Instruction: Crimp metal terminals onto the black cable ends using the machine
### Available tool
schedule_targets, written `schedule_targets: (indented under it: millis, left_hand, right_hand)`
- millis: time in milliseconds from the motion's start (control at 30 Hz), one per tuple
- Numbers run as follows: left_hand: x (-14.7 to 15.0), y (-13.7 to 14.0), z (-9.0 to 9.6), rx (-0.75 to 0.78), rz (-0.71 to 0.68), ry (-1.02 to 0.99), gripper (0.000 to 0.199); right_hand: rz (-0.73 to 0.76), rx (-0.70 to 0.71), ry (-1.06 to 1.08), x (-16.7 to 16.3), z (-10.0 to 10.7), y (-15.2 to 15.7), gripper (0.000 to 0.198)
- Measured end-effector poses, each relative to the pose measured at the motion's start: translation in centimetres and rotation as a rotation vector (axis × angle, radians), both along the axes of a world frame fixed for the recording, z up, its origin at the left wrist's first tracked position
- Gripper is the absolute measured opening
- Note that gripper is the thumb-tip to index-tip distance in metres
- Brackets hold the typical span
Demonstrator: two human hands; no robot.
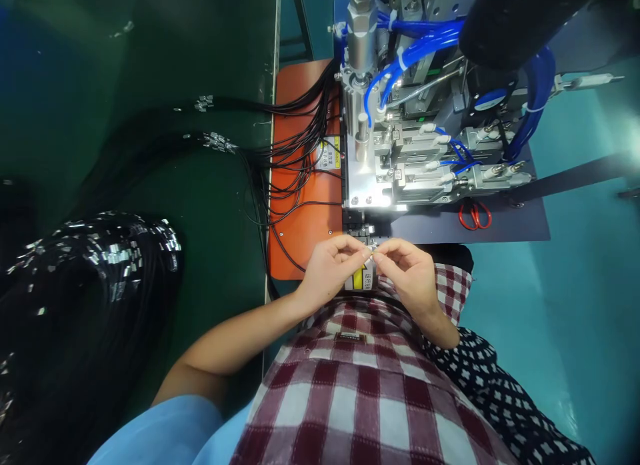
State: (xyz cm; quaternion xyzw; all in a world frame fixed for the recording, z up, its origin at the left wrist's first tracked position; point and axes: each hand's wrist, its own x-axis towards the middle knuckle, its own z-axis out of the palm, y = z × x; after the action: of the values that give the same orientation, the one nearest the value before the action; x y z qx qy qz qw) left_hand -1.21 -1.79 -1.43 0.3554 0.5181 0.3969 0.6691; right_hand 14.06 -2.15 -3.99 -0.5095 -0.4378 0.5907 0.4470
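Observation:
My left hand (330, 265) and my right hand (407, 272) meet just in front of the machine's front edge, fingertips pinched together on a small metal connector tip (373, 254) of a thin black cable. The tip is tiny and partly hidden by my fingers. Directly behind my hands is the machine's silver fixture block (367, 192), brightly lit. A yellow warning label (367, 278) shows between my wrists.
Black cables (295, 158) with metal ends fan across an orange mat (300, 232) left of the machine. A large pile of cables (85, 298) lies on the green table at the left. Blue air hoses (415, 45) and red scissors (475, 215) are on the machine.

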Motion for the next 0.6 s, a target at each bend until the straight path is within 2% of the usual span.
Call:
schedule_targets:
  millis: [133,600]
  left_hand:
    - [0.00,-0.04,-0.03,0.005,0.007,0.022,0.028]
    - [0.11,-0.04,0.15,0.030,-0.002,0.051,0.027]
  right_hand:
    - [-0.003,-0.040,0.016,0.02,0.26,-0.10,0.010]
    - [-0.015,0.001,-0.017,-0.03,0.24,0.02,0.010]
